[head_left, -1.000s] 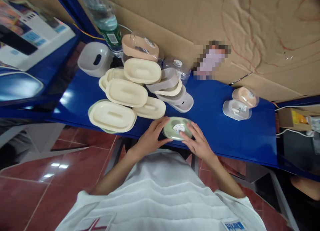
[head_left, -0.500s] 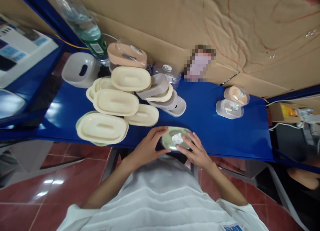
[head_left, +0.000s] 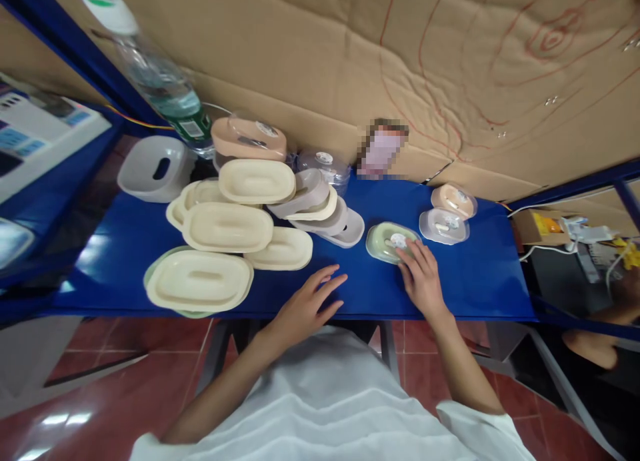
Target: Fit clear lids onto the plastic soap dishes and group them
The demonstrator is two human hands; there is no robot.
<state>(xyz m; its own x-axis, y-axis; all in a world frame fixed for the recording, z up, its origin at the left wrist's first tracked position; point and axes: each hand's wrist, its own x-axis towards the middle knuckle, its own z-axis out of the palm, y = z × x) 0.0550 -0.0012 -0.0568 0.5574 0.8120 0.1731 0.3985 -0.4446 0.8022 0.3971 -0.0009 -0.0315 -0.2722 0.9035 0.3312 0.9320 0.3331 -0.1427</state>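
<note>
A small green box with a clear lid and a round white sticker (head_left: 387, 240) sits on the blue table, right of the middle. My right hand (head_left: 424, 278) has its fingertips over the near right side of this box, gripping it. My left hand (head_left: 313, 300) is by the table's front edge with its fingers apart and nothing in it. Beyond the left hand lies a cream oval lid (head_left: 283, 249), part of a loose pile with other cream lids (head_left: 227, 228) and grey oval pieces (head_left: 345, 228).
On the right stand a lidded grey box (head_left: 445, 229) and a lidded orange box (head_left: 453, 200). At the back left are a grey tub (head_left: 150, 174), a large water bottle (head_left: 183, 111) and an orange box (head_left: 245, 141). A phone (head_left: 383, 148) leans on the cardboard wall. Another person's arm (head_left: 595, 344) shows at the right.
The green box has moved right and farther back on the table with my right hand. My left hand has come off it and stays near the front edge. The view has shifted slightly.
</note>
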